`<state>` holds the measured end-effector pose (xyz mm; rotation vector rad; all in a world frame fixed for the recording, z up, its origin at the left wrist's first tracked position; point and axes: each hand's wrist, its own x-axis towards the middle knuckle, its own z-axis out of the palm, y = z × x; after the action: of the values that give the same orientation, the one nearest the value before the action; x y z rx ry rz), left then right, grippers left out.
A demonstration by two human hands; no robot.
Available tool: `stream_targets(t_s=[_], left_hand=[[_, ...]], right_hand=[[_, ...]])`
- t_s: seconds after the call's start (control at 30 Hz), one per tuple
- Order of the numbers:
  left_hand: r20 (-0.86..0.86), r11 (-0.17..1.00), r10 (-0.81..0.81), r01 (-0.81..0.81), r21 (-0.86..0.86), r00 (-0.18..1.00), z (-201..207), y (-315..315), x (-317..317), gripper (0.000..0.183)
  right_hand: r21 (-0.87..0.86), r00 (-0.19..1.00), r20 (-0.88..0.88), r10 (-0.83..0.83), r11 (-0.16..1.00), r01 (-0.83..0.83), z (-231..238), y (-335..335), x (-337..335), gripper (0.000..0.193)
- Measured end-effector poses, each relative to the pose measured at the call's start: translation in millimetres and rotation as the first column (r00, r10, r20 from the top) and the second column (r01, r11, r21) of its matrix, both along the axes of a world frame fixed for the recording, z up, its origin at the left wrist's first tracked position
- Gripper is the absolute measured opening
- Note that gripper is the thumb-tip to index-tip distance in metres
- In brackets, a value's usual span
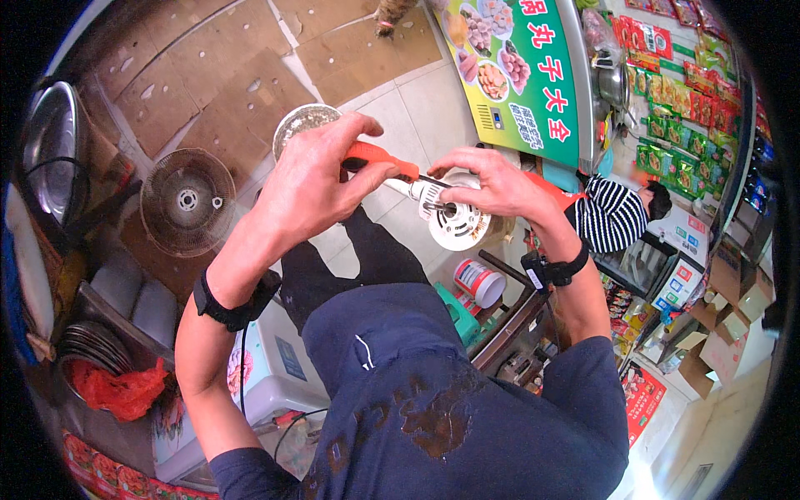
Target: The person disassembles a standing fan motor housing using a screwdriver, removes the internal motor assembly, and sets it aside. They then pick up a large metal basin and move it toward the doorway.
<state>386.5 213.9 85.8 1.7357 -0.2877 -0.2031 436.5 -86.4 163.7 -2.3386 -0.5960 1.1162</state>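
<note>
My left hand [321,179] is closed around the orange handle of a screwdriver [379,157]. The screwdriver's dark shaft points right, towards a white slotted fan motor housing [457,227]. My right hand [492,185] grips the top of this housing, with fingers and thumb near the screwdriver's tip. Whether the tip sits in a screw is too small to tell. Beyond my left hand lies a round, white-rimmed, speckled piece [302,125], partly covered by the hand. A round wire fan grille [188,202] stands off to the left.
Flattened cardboard [208,92] covers floor tiles ahead. A green-fronted freezer [521,83] stands at far right. Someone in a striped top [617,215] is at the right. A white tub [480,283] sits near a dark table; a metal basin [52,150] and red plastic bag [121,390] are left.
</note>
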Motion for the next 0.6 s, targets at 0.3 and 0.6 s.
stream_targets(t_s=[0.3,0.6], left_hand=[[0.237,0.994,0.077,-0.057,-0.09,0.968,-7.6,-3.0,-4.1,0.035],[0.077,0.995,0.031,-0.024,-0.095,0.997,-2.8,-0.7,-15.9,0.032]], right_hand=[[-0.011,0.996,-0.087,-0.002,1.0,0.001,-2.3,4.8,7.7,0.027],[-0.045,0.994,-0.107,0.037,0.998,-0.042,-1.2,1.9,5.5,0.026]])
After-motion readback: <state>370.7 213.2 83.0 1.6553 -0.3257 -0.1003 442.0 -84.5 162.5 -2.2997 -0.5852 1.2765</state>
